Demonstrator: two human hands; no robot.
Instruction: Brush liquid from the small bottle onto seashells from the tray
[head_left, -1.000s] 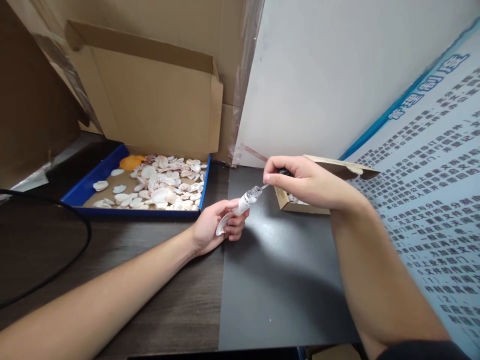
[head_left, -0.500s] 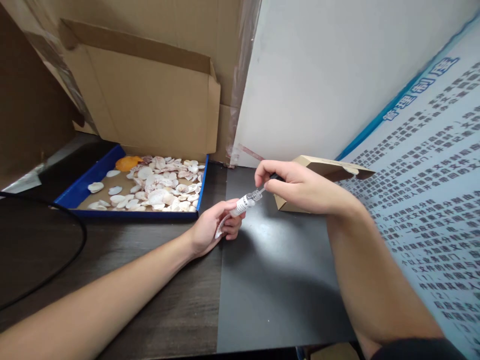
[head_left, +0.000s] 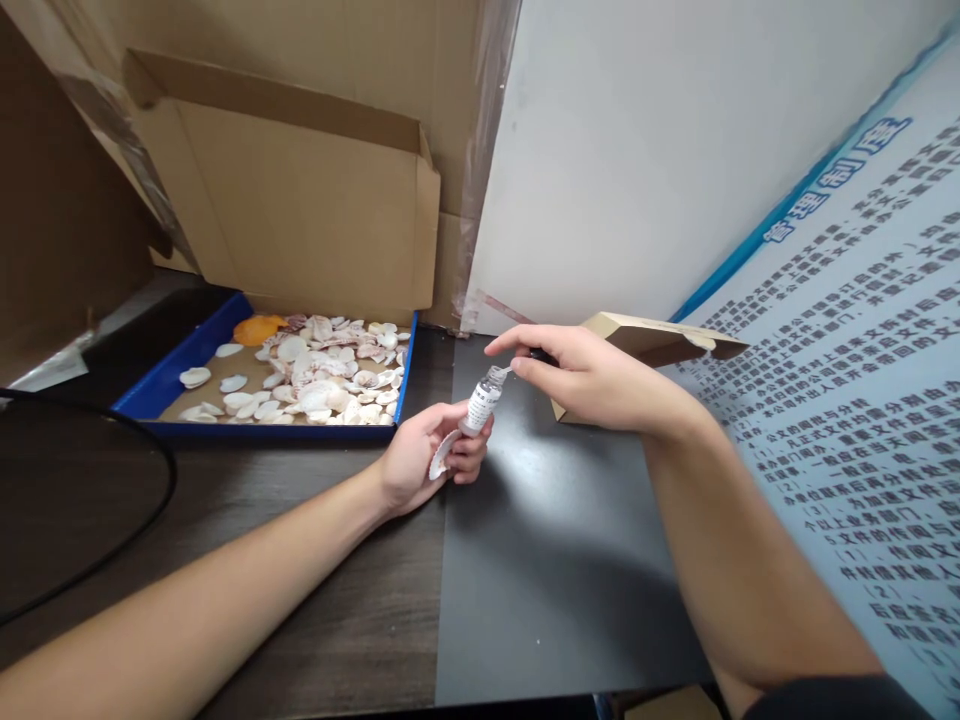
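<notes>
My left hand (head_left: 424, 455) is closed around a small clear bottle (head_left: 482, 400) with a white printed label, its neck uncapped and tipped up to the right. A ribbed white seashell (head_left: 444, 455) is held in the same hand, between palm and fingers. My right hand (head_left: 581, 375) pinches the dark cap of an applicator (head_left: 541, 357); its thin pale stem points at the bottle's mouth. Fingers partly hide the cap, and whether the stem's tip is inside the neck I cannot tell.
A blue-edged cardboard box (head_left: 255, 428) with its lid raised holds many white shells (head_left: 322, 375) and an orange one (head_left: 259, 328). Behind my right hand stands a small open carton (head_left: 637, 325). A black cable (head_left: 171, 480) curves at left; a dark grey mat (head_left: 555, 600) covers the right side.
The bottle has turned more upright in my left hand. My right hand has shifted slightly left, and less of the applicator stem shows inside the neck.
</notes>
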